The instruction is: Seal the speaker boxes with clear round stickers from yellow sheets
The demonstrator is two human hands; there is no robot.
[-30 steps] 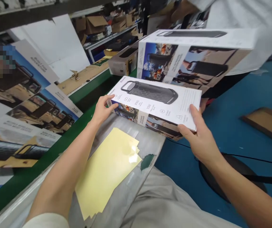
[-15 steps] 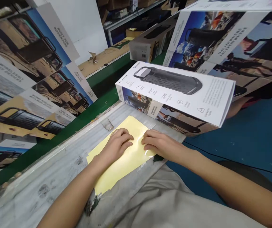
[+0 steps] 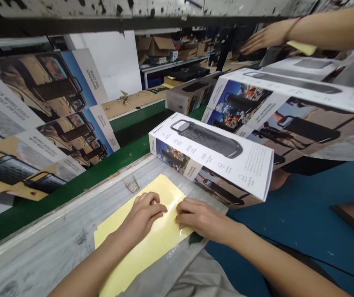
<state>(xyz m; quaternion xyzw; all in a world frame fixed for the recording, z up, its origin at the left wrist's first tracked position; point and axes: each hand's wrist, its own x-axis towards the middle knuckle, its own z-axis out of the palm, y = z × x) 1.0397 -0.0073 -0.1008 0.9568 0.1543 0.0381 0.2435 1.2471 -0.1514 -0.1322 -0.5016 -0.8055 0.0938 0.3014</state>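
Glossy yellow sheets [image 3: 142, 258] lie in a stack on the worn grey bench before me. My left hand [image 3: 146, 212] rests over them, fingers curled and thumb close to the index finger. Facing it across a small gap, my right hand [image 3: 195, 216] is curled with its fingertips pressed together near the sheets' right edge. Whatever thin thing either hand pinches is too hard to see against the glare. Just beyond the right hand, a white printed speaker box [image 3: 238, 169] lies on its side at the bench edge.
Several printed speaker boxes [image 3: 71, 123] stand stacked at left beyond a green conveyor [image 3: 124, 150]. More boxes [image 3: 251, 111] are stacked at right. Another person's hand [image 3: 269, 36] reaches in above them. A shelf beam [image 3: 133, 24] crosses overhead.
The view has tilted up, bringing the overhead beam and another person's arm into sight. My hands keep nearly the same place over the yellow sheets.
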